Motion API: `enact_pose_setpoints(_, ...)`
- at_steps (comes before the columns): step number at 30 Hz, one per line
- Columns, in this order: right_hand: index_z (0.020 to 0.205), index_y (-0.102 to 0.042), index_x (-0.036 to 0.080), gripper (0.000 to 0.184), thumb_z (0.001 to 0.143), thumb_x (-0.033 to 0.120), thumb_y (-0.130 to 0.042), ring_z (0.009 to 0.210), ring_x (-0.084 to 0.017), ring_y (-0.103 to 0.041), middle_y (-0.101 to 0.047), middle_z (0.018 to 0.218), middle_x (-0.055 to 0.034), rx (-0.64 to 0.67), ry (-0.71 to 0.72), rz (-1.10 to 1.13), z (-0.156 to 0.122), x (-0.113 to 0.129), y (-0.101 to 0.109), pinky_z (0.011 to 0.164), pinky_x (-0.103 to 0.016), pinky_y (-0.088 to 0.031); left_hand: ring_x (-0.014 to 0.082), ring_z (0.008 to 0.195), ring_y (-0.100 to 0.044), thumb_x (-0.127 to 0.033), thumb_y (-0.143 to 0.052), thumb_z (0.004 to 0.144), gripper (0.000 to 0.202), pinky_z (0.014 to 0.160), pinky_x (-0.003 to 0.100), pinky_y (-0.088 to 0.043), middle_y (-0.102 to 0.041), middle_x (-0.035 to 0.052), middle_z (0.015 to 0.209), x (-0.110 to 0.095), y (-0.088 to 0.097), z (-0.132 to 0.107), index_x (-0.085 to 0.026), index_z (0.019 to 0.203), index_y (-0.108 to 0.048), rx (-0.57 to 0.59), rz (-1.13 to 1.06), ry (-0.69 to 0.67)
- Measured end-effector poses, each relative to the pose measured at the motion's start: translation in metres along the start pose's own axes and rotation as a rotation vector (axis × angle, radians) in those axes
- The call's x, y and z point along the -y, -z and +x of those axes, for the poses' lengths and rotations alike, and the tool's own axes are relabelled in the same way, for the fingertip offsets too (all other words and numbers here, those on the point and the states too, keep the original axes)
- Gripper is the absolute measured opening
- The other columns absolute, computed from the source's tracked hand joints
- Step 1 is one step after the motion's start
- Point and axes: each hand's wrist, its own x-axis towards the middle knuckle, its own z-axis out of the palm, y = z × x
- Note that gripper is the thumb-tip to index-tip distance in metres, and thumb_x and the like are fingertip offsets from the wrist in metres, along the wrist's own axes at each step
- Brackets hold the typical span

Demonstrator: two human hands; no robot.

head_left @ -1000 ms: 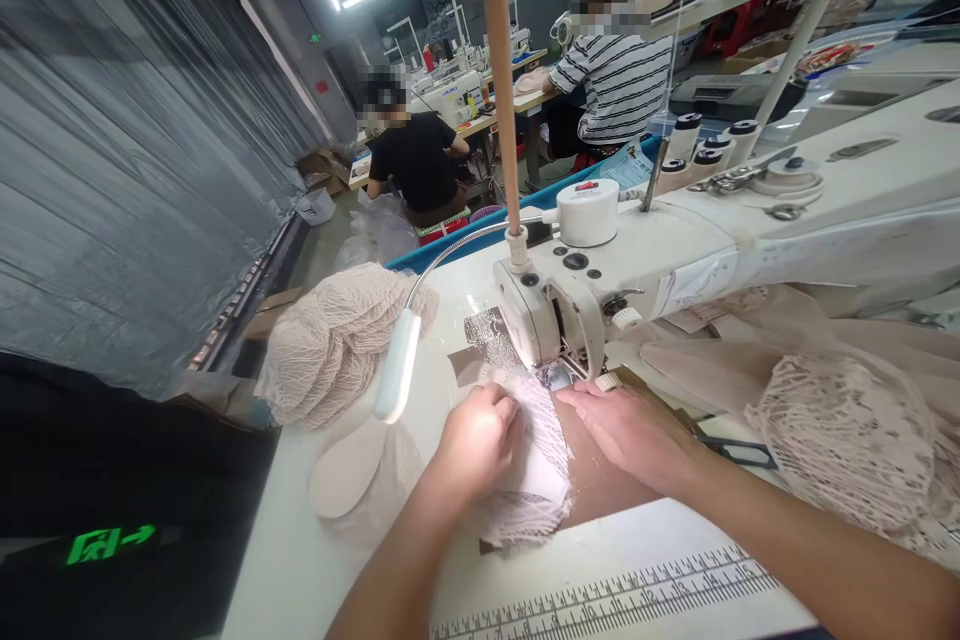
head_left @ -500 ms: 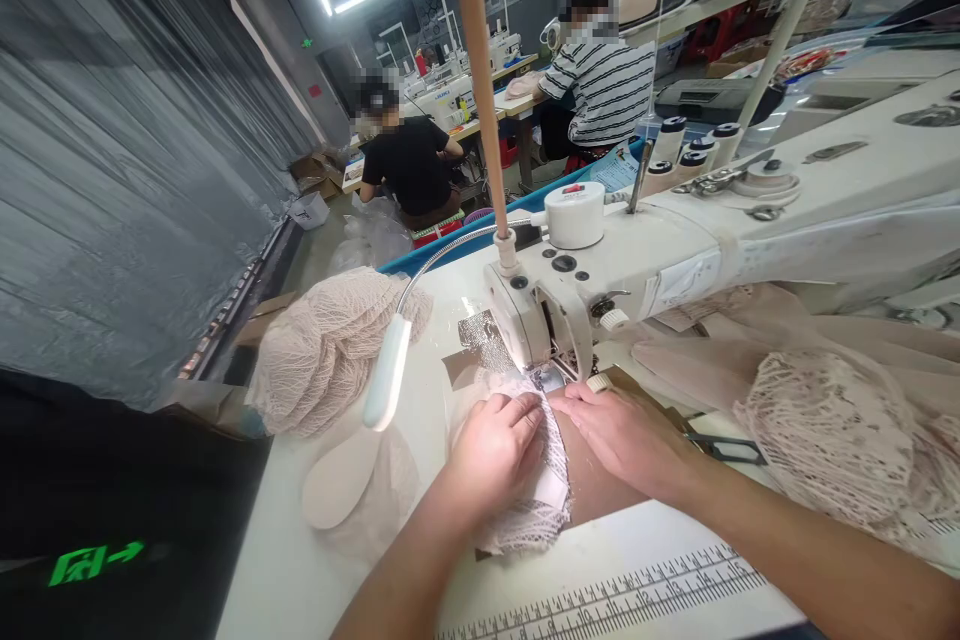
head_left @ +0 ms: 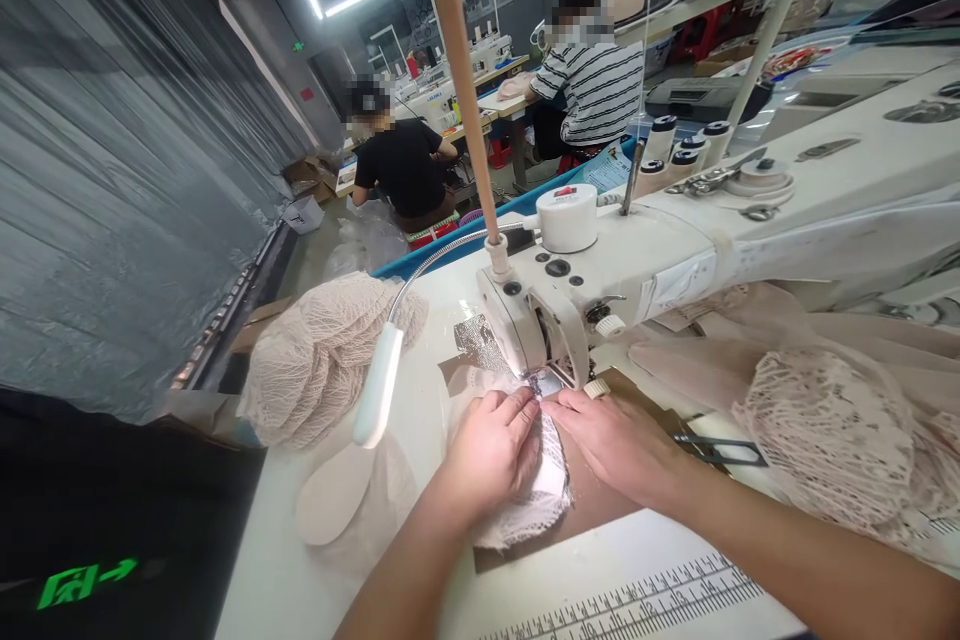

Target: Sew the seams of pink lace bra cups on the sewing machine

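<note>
A pale pink lace fabric piece [head_left: 541, 498] lies under the needle area of a white sewing machine [head_left: 517, 320], its curved edge trailing toward me. My left hand [head_left: 491, 450] is closed over the lace, fingers bent and pressed together just in front of the presser foot [head_left: 534, 384]. Across from it, my right hand [head_left: 611, 440] has its fingertips pinched at the lace's right edge, close to the left fingertips. Both palms rest low over the brown plate [head_left: 596, 495]. The fabric beneath the left fingers is hidden.
A bendable lamp [head_left: 381, 380] shines from the left. Stacked lace cups [head_left: 300, 360] and a smooth oval pad [head_left: 335, 495] lie left; more lace [head_left: 832, 430] is heaped right. A printed ruler [head_left: 637, 610] crosses the front. Two people sit at machines beyond.
The lace has slid slightly forward under the presser foot. My right fingertips have come nearer to the left ones. The whole view has shifted a little.
</note>
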Motion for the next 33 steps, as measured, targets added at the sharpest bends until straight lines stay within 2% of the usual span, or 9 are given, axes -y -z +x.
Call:
enact_pose_setpoints(4, 0.106, -0.064, 0.017, 0.044, 0.072, -0.002, -0.044, 0.068, -0.017, -0.05, -0.064, 0.087, -0.0054, -0.01, -0.019, -0.02, 0.001, 0.003, 0.002, 0.058, -0.029, -0.032, 0.0262, 0.099, -0.052, -0.023, -0.04, 0.092, 0.038, 0.084, 0.043, -0.048, -0.056, 0.0106, 0.131, 0.003, 0.0, 0.0, -0.013, 0.127, -0.053, -0.021, -0.011, -0.025)
enact_pose_setpoints(11, 0.103, -0.065, 0.017, 0.042, 0.076, 0.0, -0.038, 0.064, -0.015, -0.049, -0.063, 0.085, -0.0055, -0.07, 0.007, -0.022, 0.001, 0.001, -0.001, 0.055, -0.029, -0.031, 0.0266, 0.108, -0.05, -0.016, -0.043, 0.089, 0.039, 0.09, 0.044, -0.046, -0.058, 0.0084, 0.128, 0.009, -0.006, 0.0, -0.014, 0.126, -0.052, -0.052, -0.033, -0.059)
enact_pose_setpoints(15, 0.107, -0.065, 0.017, 0.044, 0.074, 0.0, -0.04, 0.063, -0.016, -0.049, -0.063, 0.084, -0.0054, -0.074, 0.015, -0.03, 0.001, 0.0, -0.003, 0.054, -0.029, -0.031, 0.0265, 0.111, -0.05, -0.014, -0.046, 0.087, 0.039, 0.09, 0.044, -0.047, -0.059, 0.0085, 0.127, 0.011, -0.008, 0.001, -0.015, 0.125, -0.053, -0.083, -0.022, -0.083)
enact_pose_setpoints(19, 0.109, -0.064, 0.016, 0.044, 0.077, 0.0, -0.039, 0.062, -0.015, -0.048, -0.063, 0.086, -0.0059, -0.071, 0.016, -0.008, 0.001, 0.0, -0.001, 0.054, -0.029, -0.031, 0.0254, 0.109, -0.052, -0.016, -0.046, 0.089, 0.034, 0.09, 0.042, -0.048, -0.062, 0.0083, 0.123, 0.011, -0.009, 0.001, -0.015, 0.122, -0.055, -0.125, -0.023, -0.092)
enact_pose_setpoints(26, 0.099, -0.067, 0.019, 0.033, 0.09, 0.01, -0.036, 0.059, -0.013, -0.046, -0.061, 0.081, -0.0036, -0.118, 0.093, 0.081, -0.001, -0.007, 0.001, 0.054, -0.027, -0.028, 0.0252, 0.109, -0.053, -0.02, -0.043, 0.093, 0.03, 0.09, 0.043, -0.048, -0.063, 0.0069, 0.122, 0.012, -0.009, 0.001, -0.017, 0.118, -0.058, -0.155, -0.042, -0.104)
enact_pose_setpoints(33, 0.099, -0.066, 0.018, 0.034, 0.083, 0.006, -0.039, 0.057, -0.013, -0.043, -0.061, 0.081, -0.0033, -0.155, 0.086, 0.063, 0.0, -0.006, -0.003, 0.052, -0.027, -0.028, 0.0251, 0.109, -0.054, -0.026, -0.045, 0.093, 0.031, 0.092, 0.044, -0.047, -0.063, 0.0081, 0.122, 0.013, -0.008, 0.001, -0.017, 0.119, -0.058, -0.14, -0.072, -0.051)
